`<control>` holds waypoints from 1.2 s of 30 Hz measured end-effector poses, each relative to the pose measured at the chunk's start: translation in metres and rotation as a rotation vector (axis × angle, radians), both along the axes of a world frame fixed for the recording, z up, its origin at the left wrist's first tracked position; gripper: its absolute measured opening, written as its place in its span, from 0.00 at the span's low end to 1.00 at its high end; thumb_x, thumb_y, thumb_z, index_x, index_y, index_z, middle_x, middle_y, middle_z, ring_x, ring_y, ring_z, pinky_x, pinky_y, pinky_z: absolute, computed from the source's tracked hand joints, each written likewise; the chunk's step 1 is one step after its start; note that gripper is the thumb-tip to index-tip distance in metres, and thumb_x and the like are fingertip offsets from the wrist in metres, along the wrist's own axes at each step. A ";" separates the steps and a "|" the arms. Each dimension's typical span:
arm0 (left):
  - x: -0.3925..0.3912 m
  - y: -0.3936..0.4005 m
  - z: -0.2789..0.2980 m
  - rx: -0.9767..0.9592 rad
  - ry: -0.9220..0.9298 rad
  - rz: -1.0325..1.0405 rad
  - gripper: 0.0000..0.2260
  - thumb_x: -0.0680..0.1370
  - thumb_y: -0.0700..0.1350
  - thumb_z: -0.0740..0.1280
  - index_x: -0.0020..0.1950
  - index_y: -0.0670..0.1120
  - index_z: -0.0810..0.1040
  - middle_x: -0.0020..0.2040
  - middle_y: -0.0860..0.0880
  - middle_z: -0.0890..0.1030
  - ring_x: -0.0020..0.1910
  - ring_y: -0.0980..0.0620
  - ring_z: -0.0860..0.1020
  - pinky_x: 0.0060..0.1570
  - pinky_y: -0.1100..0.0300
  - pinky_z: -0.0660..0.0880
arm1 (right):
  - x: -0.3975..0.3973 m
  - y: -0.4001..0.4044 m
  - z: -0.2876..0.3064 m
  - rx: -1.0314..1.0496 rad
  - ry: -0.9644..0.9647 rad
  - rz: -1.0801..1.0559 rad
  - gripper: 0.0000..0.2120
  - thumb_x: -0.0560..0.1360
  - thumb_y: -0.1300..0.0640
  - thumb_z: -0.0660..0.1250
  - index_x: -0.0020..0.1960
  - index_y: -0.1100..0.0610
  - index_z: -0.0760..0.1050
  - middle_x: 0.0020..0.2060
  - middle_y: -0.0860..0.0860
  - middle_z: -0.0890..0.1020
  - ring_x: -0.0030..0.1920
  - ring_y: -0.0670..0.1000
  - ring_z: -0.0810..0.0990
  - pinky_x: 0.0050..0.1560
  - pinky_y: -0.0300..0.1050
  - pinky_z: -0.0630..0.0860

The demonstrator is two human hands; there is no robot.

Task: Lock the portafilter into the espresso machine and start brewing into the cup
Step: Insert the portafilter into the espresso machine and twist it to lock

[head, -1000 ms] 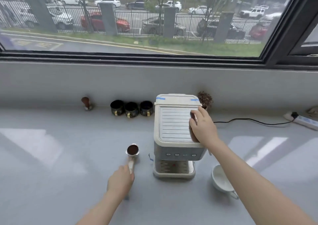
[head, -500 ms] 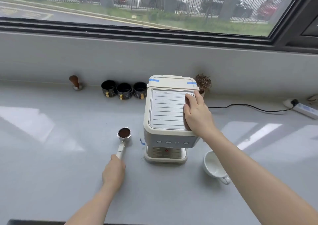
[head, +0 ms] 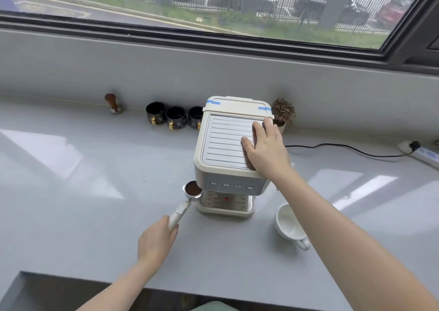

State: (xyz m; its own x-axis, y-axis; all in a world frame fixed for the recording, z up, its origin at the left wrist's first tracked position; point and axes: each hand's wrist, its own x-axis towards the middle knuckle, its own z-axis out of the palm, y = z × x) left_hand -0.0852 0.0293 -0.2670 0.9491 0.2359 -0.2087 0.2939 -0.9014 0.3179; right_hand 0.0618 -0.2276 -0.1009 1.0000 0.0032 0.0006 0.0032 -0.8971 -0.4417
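A cream espresso machine [head: 225, 144] stands on the grey counter [head: 83, 191]. My right hand [head: 266, 151] lies flat on the right side of its ribbed top, fingers spread. My left hand [head: 156, 239] grips the white handle of the portafilter [head: 193, 189], whose metal basket is full of dark ground coffee. The basket is raised at the machine's front left corner, partly tucked under the button panel. A white cup [head: 288, 225] lies tilted on the counter to the machine's right, apart from it.
Three black cups [head: 175, 118] line the back wall left of the machine, with a wooden-handled tamper [head: 112, 103] further left. A small dried plant [head: 282, 111] stands behind the machine. A black cable [head: 344, 149] runs to a power strip [head: 425, 155] at right.
My left hand has lifted the portafilter off the counter and carried it right, up to the machine's front left corner. My right hand stays on the machine's top. The camera has tilted down.
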 end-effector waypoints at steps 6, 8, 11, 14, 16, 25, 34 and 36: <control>-0.009 -0.018 0.016 0.008 -0.025 -0.035 0.10 0.76 0.54 0.61 0.42 0.48 0.70 0.33 0.50 0.78 0.33 0.43 0.76 0.31 0.54 0.70 | 0.002 0.001 -0.001 -0.025 0.002 0.003 0.31 0.80 0.41 0.50 0.78 0.53 0.52 0.79 0.53 0.49 0.78 0.57 0.45 0.76 0.51 0.46; -0.012 -0.025 0.021 -0.008 -0.037 -0.058 0.10 0.75 0.55 0.62 0.42 0.48 0.70 0.32 0.50 0.77 0.32 0.44 0.74 0.30 0.55 0.68 | 0.001 0.001 0.000 -0.014 0.002 0.000 0.30 0.80 0.41 0.51 0.78 0.53 0.53 0.79 0.52 0.49 0.78 0.58 0.48 0.75 0.51 0.49; -0.011 -0.040 0.031 -0.042 -0.070 -0.082 0.09 0.75 0.55 0.62 0.43 0.49 0.72 0.32 0.50 0.76 0.32 0.44 0.72 0.30 0.55 0.67 | 0.001 0.000 0.001 -0.006 -0.001 -0.006 0.30 0.79 0.41 0.51 0.77 0.52 0.53 0.79 0.51 0.49 0.76 0.60 0.55 0.72 0.53 0.57; -0.004 -0.053 0.039 -0.082 -0.102 -0.073 0.09 0.74 0.54 0.63 0.41 0.50 0.72 0.30 0.49 0.76 0.31 0.44 0.74 0.29 0.55 0.66 | 0.001 0.000 0.001 -0.003 -0.006 -0.004 0.30 0.79 0.41 0.52 0.77 0.51 0.54 0.79 0.51 0.49 0.74 0.61 0.57 0.71 0.54 0.59; 0.002 -0.057 0.044 -0.086 -0.113 -0.072 0.09 0.75 0.54 0.62 0.42 0.50 0.72 0.30 0.49 0.77 0.32 0.43 0.75 0.30 0.55 0.67 | 0.002 0.000 0.000 0.004 -0.010 -0.005 0.30 0.79 0.41 0.52 0.77 0.51 0.55 0.79 0.51 0.50 0.74 0.62 0.58 0.70 0.54 0.60; 0.021 -0.048 0.052 -0.046 -0.101 -0.111 0.11 0.75 0.55 0.62 0.40 0.49 0.71 0.30 0.49 0.76 0.32 0.43 0.74 0.28 0.56 0.63 | 0.003 -0.001 -0.002 0.016 -0.013 -0.013 0.30 0.79 0.41 0.52 0.77 0.51 0.55 0.79 0.50 0.50 0.74 0.61 0.58 0.69 0.53 0.61; 0.038 -0.028 0.050 -0.035 -0.122 -0.158 0.11 0.75 0.56 0.63 0.41 0.49 0.70 0.31 0.49 0.77 0.34 0.42 0.76 0.28 0.55 0.63 | 0.004 -0.001 -0.004 0.013 -0.022 -0.024 0.30 0.78 0.40 0.52 0.77 0.50 0.55 0.79 0.49 0.51 0.72 0.61 0.60 0.68 0.53 0.63; 0.039 -0.032 0.052 -0.031 -0.110 -0.182 0.12 0.75 0.56 0.63 0.40 0.48 0.70 0.30 0.49 0.76 0.33 0.42 0.75 0.27 0.56 0.62 | 0.004 -0.001 -0.003 0.008 -0.025 -0.027 0.29 0.78 0.40 0.52 0.77 0.50 0.55 0.79 0.49 0.51 0.72 0.61 0.60 0.68 0.53 0.63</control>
State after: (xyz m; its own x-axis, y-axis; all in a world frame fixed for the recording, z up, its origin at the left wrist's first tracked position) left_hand -0.0459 -0.0023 -0.2154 0.9930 0.0535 -0.1055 0.0889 -0.9257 0.3677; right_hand 0.0653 -0.2285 -0.1044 0.9994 -0.0240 0.0251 -0.0102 -0.8935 -0.4490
